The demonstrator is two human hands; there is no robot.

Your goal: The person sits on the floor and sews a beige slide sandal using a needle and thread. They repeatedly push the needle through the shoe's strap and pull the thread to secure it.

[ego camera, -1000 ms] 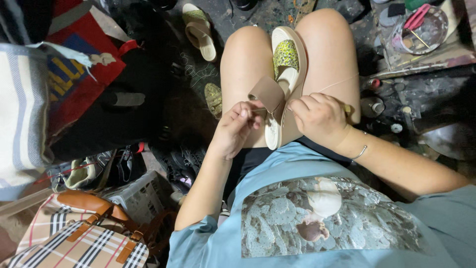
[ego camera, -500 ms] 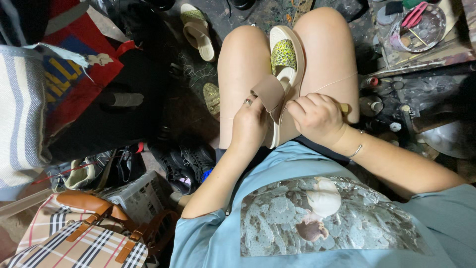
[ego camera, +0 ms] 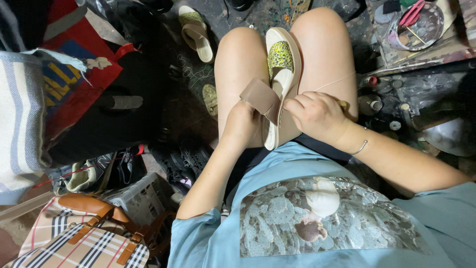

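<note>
A cream wedge sandal (ego camera: pixel 286 94) with a yellow-green patterned toe band and a tan strap (ego camera: pixel 260 97) lies on its side between my bare knees. My left hand (ego camera: pixel 241 124) is closed against the sandal's sole edge under the tan strap. My right hand (ego camera: pixel 315 115) grips the sandal's heel side, fingers pinched near the strap, with a wooden tool handle (ego camera: pixel 343 104) showing behind it. A thin thread (ego camera: pixel 337 81) runs from that hand across my right thigh.
A matching sandal (ego camera: pixel 196 30) lies on the dark floor ahead. A red and black bag (ego camera: pixel 84 84) and a striped bag (ego camera: pixel 22 114) stand at left, a plaid handbag (ego camera: pixel 84 243) near me. At right, a round tin of tools (ego camera: pixel 414 25) and small bottles (ego camera: pixel 371 104).
My left hand has slid lower along the sole, away from the right hand. The right hand has pulled the thread out taut over my thigh. The view has shifted slightly.
</note>
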